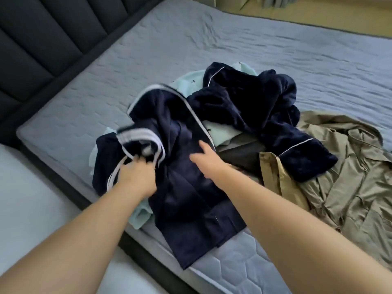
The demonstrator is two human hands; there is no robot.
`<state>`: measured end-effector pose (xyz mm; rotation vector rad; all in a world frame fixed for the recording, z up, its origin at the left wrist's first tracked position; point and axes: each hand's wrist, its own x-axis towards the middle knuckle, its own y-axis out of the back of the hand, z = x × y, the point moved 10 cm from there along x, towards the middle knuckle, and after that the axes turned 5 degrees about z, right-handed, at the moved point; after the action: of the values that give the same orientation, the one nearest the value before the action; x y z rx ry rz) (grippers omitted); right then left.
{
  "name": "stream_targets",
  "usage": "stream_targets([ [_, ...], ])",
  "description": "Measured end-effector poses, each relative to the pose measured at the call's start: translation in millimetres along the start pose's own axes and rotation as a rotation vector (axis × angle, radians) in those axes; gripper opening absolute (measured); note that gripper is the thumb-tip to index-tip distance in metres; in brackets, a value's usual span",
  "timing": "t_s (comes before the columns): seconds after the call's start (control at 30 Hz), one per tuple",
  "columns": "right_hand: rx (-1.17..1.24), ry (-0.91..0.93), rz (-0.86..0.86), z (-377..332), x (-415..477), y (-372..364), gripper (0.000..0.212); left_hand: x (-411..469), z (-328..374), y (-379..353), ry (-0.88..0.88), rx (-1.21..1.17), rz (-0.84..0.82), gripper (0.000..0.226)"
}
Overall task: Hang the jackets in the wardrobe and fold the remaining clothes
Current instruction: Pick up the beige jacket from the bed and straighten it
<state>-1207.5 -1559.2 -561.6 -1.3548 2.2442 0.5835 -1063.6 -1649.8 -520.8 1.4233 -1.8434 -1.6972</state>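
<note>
a: where the clothes lie heaped near the front edge of the bed, which piece is being handled?
b: the navy garment with white stripes. it lies on top of the heap, its lower end reaching the mattress edge. the left hand has its fingers curled into the striped band, gripping it; that part is blurred.
a: and the right hand?
b: fingers straight and a little spread, over the middle of the same garment. whether they press it or hover just above, i cannot tell.
a: the rest?
b: a navy velvet top with white piping sprawls behind, over a pale green garment and a dark brown garment. the khaki jacket lies crumpled on the right, one sleeve of the velvet top across it. a dark padded headboard stands at the left.
</note>
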Motion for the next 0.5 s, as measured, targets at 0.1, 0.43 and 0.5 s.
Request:
stream_targets([
  [0.1, -0.256, -0.117, 0.021, 102.4, -5.5, 38.9, 0.062, -10.0, 50.9, -42.3, -0.056, -0.099, -0.095, 0.046],
  [0.43, -0.988, -0.259, 0.227, 259.0, -80.2, 203.3, 0.048, -50.5, 184.4, -99.8, -0.286, -0.103, -0.185, 0.038],
  [0.5, -1.016, -0.330, 0.276, 283.3, -94.1, 234.6, 0.051, -59.6, 209.5, -109.6, -0.318, -0.105, -0.193, 0.036],
])
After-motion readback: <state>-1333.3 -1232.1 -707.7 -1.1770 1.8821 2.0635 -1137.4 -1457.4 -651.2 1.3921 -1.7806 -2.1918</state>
